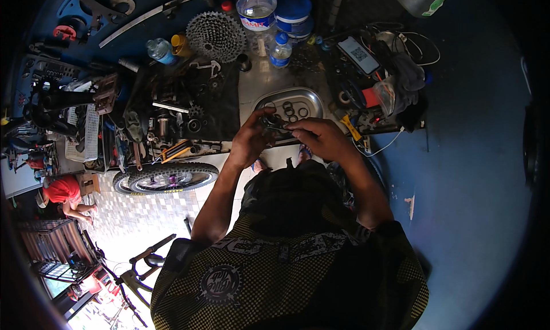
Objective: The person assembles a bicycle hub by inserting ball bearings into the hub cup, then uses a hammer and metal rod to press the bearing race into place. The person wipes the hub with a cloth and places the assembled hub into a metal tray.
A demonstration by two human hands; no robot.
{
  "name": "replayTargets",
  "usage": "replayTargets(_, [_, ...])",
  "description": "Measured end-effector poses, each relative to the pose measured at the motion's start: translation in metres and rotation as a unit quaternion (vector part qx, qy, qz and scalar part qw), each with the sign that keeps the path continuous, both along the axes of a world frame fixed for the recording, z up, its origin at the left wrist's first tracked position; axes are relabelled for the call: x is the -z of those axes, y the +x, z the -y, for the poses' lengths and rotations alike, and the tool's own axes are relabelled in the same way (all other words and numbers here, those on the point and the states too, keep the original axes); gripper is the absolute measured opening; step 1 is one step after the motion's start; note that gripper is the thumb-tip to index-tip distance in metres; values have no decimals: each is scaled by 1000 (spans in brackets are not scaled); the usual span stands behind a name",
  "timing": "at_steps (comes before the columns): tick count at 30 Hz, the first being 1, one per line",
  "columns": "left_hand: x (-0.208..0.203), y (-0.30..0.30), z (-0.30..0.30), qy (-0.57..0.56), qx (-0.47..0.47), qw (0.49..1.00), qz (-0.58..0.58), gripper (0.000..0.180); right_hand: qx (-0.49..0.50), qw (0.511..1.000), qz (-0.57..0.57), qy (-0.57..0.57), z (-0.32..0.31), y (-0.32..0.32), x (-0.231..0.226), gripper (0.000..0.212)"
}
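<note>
Above the near rim of an oval metal tray, my two hands come together. Between the thumb and fingers of my left hand is a small dark metal part, too dim to name more exactly. My right hand is closed in a pinch right beside that part. Its fingertips meet at something thin that I cannot make out. Several dark rings lie in the tray, partly behind my hands.
A large cassette and water bottles stand at the back of the bench. To the right lie a phone and a yellow-handled tool. A bicycle wheel is below the left edge. A person in red sits far left.
</note>
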State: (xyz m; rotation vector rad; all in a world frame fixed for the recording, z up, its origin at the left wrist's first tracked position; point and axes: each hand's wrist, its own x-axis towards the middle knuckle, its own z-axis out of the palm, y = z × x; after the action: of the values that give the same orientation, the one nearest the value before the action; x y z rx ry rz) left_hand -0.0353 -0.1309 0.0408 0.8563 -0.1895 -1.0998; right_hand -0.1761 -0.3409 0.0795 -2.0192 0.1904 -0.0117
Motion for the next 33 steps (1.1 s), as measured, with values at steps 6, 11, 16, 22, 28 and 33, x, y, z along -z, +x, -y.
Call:
replayTargets(6, [0,-1,-3,24,-20,998,52,47,13,1000,-9,-2,-16,2,-8,26])
replayTargets(11, [-1,-1,-1,50,-30,990,127,47,38,990,81,-105,-25,-1,-2,25])
replayTargets(16, [-5,-4,-1,98,-25,972,211,49,50,996,65,-42,-28,-4,-1,25])
replayTargets(22, [-5,-4,0,113,-15,949,292,49,55,997,13,59,-25,-9,0,26])
replayTargets(28, [-3,-6,4,94,-32,966,240,46,108,989,62,-84,-41,-10,2,24])
replayTargets(33, [4,-14,11,109,-79,959,248,45,150,982,22,-113,-58,-13,-1,24])
